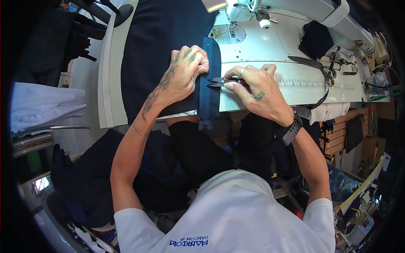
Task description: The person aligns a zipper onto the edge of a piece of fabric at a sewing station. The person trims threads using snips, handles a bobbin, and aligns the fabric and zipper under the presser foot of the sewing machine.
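Note:
A dark navy fabric piece lies over the left part of the sewing table. Along its right edge runs a blue zipper, its lower end with the slider hanging past the table's front edge. My left hand is closed in a fist on the fabric, just left of the zipper; whatever its fingers pinch is hidden. In my right hand is a pair of small thread snips, gripped between thumb and fingers. The blades point left, slightly parted, with their tips over the zipper.
A sewing machine stands at the back, its needle plate beyond the zipper. Large scissors lie at the right near a dark cloth bundle. A ruler scale runs along the table. Folded white cloth sits at far left.

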